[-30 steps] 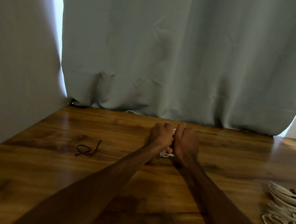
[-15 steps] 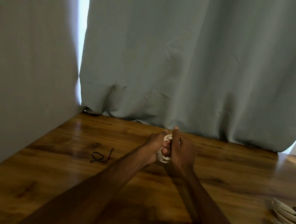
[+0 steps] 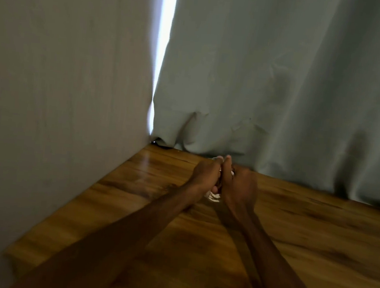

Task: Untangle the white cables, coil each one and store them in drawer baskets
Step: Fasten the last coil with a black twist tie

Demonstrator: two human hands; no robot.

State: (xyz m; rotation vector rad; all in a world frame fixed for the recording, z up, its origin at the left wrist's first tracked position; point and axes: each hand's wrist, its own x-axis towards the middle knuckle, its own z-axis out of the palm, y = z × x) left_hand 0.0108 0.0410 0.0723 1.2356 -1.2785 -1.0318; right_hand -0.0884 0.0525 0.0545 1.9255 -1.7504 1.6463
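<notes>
I see left hand [image 3: 205, 176] & right hand [image 3: 238, 186] pressed together far-centre over table [image 3: 315, 239], fingers clamped on cable [image 3: 214, 196], prob. keeping coil tight.

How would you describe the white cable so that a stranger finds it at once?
Start at the wooden table before the pale curtain. Near its far edge the left hand and right hand meet. The white cable is the small bundle gripped between them, showing just below them, the only pale thing against the brown wood.
</notes>
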